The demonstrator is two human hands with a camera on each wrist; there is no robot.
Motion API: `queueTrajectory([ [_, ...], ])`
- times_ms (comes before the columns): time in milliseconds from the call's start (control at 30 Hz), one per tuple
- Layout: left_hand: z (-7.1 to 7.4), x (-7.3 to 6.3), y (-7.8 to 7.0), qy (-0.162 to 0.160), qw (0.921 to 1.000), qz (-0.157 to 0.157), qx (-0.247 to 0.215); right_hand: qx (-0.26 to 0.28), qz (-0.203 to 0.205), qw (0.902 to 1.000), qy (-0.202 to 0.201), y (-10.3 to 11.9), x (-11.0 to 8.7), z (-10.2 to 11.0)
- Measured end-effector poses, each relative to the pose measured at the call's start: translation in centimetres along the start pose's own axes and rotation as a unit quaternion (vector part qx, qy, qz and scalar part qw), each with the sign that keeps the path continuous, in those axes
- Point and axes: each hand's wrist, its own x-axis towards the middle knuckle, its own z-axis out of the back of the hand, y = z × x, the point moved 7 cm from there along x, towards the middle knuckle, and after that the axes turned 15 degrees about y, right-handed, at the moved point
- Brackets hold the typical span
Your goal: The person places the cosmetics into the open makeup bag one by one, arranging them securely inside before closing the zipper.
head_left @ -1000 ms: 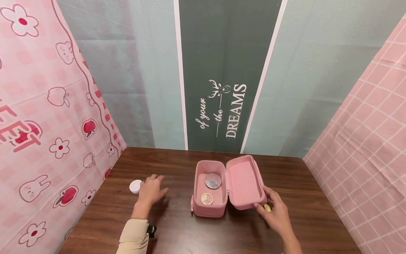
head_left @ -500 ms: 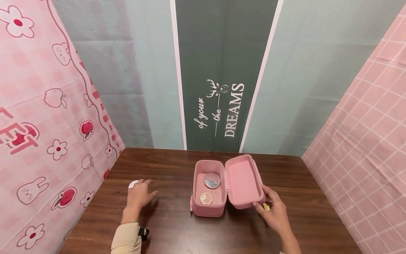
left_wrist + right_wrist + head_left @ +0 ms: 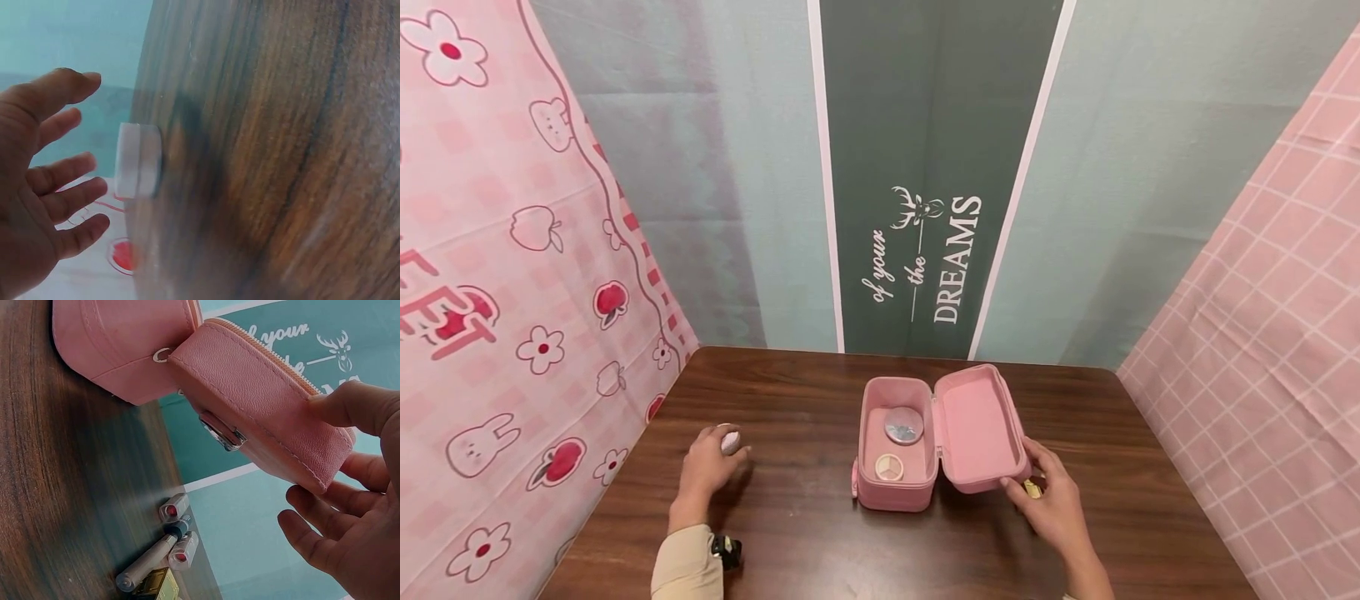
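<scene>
A pink cosmetic case [image 3: 896, 498] stands unzipped on the table. Inside it lie a round silvery compact [image 3: 903, 426] and a small round palette [image 3: 889, 468] with a divided pale top. My right hand [image 3: 1054, 507] holds the case's lid [image 3: 977, 429] by its outer corner, thumb on one side and fingers on the other. At the table's left, my left hand [image 3: 704, 465] is beside a white round container [image 3: 730, 442]. The left wrist view shows its fingers spread and slightly bent, with a gap between them and the white container [image 3: 139, 160].
Beyond the lid, in the right wrist view, lie two small clear tubes with red ends [image 3: 182, 551], a slim capped tube [image 3: 150, 562] and a gold box [image 3: 159, 585]. Fabric backdrops surround the wooden table [image 3: 805, 533].
My left hand has moved left and toward me, to the near side of the white container. The right hand keeps its hold on the lid.
</scene>
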Motion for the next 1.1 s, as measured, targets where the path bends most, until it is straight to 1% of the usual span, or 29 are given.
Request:
queueTrajectory([
  [133, -0.1, 0.2, 1.4, -0.028, 0.9978, 0.014, -0.058, 0.002, -0.001, 1.0, 0.001, 0.0, 0.0, 0.1],
  [233, -0.3, 0.3, 2.4, -0.052, 0.9931, 0.027, -0.102, 0.004, 0.0, 1.0, -0.001, 0.0, 0.0, 0.1],
  [367, -0.3, 0.5, 3.2, -0.085, 0.9869, 0.033, -0.133, 0.006, 0.001, 1.0, -0.002, 0.0, 0.0, 0.1],
  [433, -0.4, 0.6, 3.5, -0.095, 0.9844, 0.035, -0.144, 0.007, 0.002, 1.0, -0.001, 0.0, 0.0, 0.1],
  [533, -0.7, 0.7, 4.2, -0.095, 0.9809, 0.047, -0.163, 0.001, 0.002, 1.0, -0.003, 0.0, 0.0, 0.0],
  [667, -1.5, 0.7, 5.2, -0.075, 0.9757, 0.082, -0.189, -0.004, 0.002, 1.0, -0.004, 0.0, 0.0, 0.0],
  [767, -2.0, 0.7, 5.7, -0.066, 0.9727, 0.1, -0.199, -0.001, 0.0, 1.0, -0.002, -0.2, 0.0, 0.0],
  [833, -2.1, 0.8, 5.9, -0.067, 0.9708, 0.104, -0.205, 0.002, 0.001, 1.0, -0.001, -0.2, 0.0, 0.1],
  [1000, -2.3, 1.5, 6.2, -0.075, 0.9629, 0.109, -0.235, 0.001, 0.004, 1.0, 0.0, -0.3, 0.1, 0.1],
  [1100, -2.4, 1.7, 6.3, -0.081, 0.9586, 0.115, -0.247, 0.001, 0.005, 1.0, 0.001, -0.3, 0.1, 0.0],
])
